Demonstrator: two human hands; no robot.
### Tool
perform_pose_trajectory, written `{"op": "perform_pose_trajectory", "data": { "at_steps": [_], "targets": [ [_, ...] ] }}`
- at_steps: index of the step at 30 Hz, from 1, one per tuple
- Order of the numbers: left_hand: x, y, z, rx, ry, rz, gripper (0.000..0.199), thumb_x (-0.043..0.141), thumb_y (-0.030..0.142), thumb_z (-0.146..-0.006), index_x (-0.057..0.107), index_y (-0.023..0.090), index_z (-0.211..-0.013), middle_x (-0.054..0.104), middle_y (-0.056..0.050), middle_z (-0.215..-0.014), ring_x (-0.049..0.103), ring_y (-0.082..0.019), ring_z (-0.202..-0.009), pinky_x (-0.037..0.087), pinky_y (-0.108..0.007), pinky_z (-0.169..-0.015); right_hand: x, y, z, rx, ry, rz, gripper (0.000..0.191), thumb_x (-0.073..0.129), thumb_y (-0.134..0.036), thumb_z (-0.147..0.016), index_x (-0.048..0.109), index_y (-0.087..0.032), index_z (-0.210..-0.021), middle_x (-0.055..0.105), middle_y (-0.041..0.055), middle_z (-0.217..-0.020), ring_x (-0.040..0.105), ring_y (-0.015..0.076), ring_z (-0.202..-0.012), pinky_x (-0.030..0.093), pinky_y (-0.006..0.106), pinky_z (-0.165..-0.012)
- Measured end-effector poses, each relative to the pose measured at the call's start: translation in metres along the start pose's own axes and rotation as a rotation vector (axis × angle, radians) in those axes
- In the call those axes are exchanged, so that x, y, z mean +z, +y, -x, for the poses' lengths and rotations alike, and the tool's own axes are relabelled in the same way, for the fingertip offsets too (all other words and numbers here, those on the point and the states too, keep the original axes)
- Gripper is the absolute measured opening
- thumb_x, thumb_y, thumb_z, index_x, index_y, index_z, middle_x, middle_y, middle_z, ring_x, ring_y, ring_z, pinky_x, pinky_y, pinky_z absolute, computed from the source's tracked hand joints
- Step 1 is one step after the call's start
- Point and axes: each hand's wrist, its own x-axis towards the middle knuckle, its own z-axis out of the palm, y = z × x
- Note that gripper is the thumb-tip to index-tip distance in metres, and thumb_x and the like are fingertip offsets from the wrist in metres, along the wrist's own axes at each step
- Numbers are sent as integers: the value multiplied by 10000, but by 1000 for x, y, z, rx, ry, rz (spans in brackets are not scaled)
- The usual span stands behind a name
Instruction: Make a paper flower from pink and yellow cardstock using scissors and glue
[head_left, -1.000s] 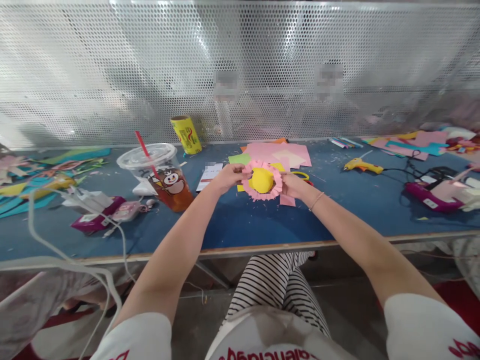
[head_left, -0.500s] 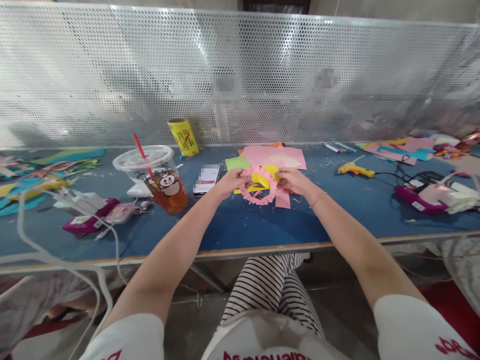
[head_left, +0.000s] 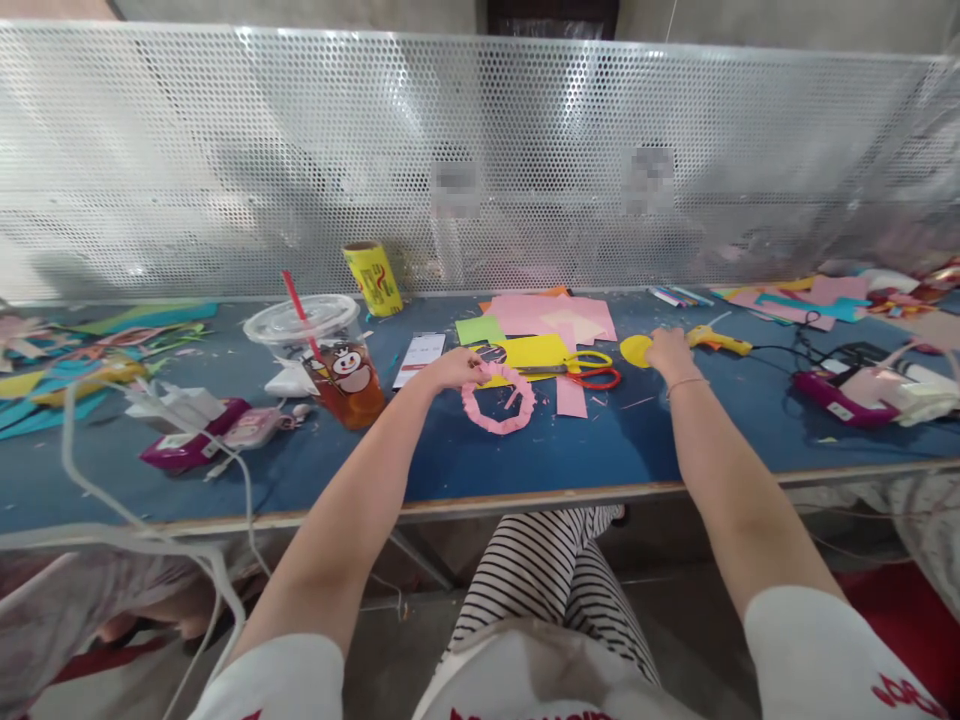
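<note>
A pink ruffled paper ring (head_left: 499, 424) is pinched at its upper left edge by my left hand (head_left: 459, 368). Out to the right, my right hand (head_left: 667, 348) is closed on the right edge of a yellow paper circle (head_left: 635, 351), low over the table; the fingertips are partly hidden. Just beyond that hand lies a yellow glue gun (head_left: 720, 340). Between my hands, scissors (head_left: 589, 368) with yellow and red handles rest across a yellow paper sheet (head_left: 536, 352). A small pink paper piece (head_left: 571, 398) lies below the scissors.
Pink sheets (head_left: 517, 312) and a green square (head_left: 480, 330) lie farther back. On the left stand a plastic drink cup (head_left: 349, 385) and a yellow cardboard tube (head_left: 373, 280), near a phone (head_left: 420, 358). Purple power strips (head_left: 195, 435) with cables sit on both sides. A perforated metal screen (head_left: 525, 150) bounds the back.
My hands have moved apart. The right hand has carried the yellow circle away from the pink ring toward the glue gun, while the left keeps the ring, now lower. The scissors have come into view.
</note>
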Motion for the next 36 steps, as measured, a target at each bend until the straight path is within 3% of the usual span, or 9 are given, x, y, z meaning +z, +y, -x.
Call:
{"op": "perform_pose_trajectory", "data": {
  "at_steps": [3,6,10,14,23,27,31,33,36],
  "targets": [
    [-5,1,2,-47,-19,-252,378,636,490,-675,541,189,-466,485,1,-431,456,-125,-486,294,-252,-491,12,-14,0,51,-15,83,190,560,-203,-757,631,-115,-910,588,231,-1046,517,335,-1118,389,486,-945],
    [-7,2,3,-134,-21,-340,441,597,563,-699,552,199,-453,508,-36,-425,537,-179,-546,345,-265,-543,27,-39,2,-121,-332,89,286,645,-248,-692,633,-148,-960,651,134,-982,603,239,-944,461,353,-863],
    [-1,-8,-7,-123,219,-458,329,530,462,-786,676,178,-709,689,-104,-757,636,-243,-814,424,-279,-696,37,-65,10,-273,-528,200,370,650,-244,-670,622,-153,-1028,643,153,-1104,604,257,-992,461,339,-855],
    [11,-26,-24,-27,287,-497,349,488,325,-842,628,148,-1109,648,-143,-1160,575,-242,-1124,404,-289,-947,32,-66,12,-203,-468,126,552,666,-243,-662,549,-143,-1192,608,170,-1191,599,270,-1047,462,352,-887],
    [22,-48,-41,26,202,-428,545,519,435,-839,517,104,-1272,582,-205,-1274,547,-309,-1190,393,-377,-996,17,-17,-6,248,45,5,740,596,-304,-742,328,-56,-1386,319,300,-1400,382,392,-1302,329,531,-1048],
    [21,-49,-44,41,198,-373,508,593,370,-791,556,121,-1232,599,-169,-1264,548,-286,-1193,394,-340,-1005,10,-24,-4,58,191,23,809,584,-297,-754,212,-76,-1438,356,267,-1358,365,380,-1308,315,555,-1051],
    [21,-44,-44,30,228,-212,486,663,253,-698,594,168,-1171,630,-111,-1232,584,-268,-1142,434,-308,-959,-4,-63,9,-118,357,85,846,466,-252,-830,-52,-137,-1489,244,224,-1449,263,334,-1378,287,528,-1089],
    [23,-38,-44,-3,284,-124,499,681,170,-632,603,173,-1125,656,-95,-1179,606,-254,-1099,455,-299,-922,-3,-83,16,-263,289,109,775,451,-245,-842,44,-161,-1496,274,189,-1452,258,327,-1375,274,511,-1104],
    [27,-29,-43,-23,374,-58,515,653,98,-600,579,155,-1107,689,-90,-1034,639,-226,-983,473,-319,-869,14,-101,25,-412,-11,143,583,483,-280,-832,373,-151,-1390,452,178,-1310,385,328,-1277,324,489,-1073]
  ]
}}
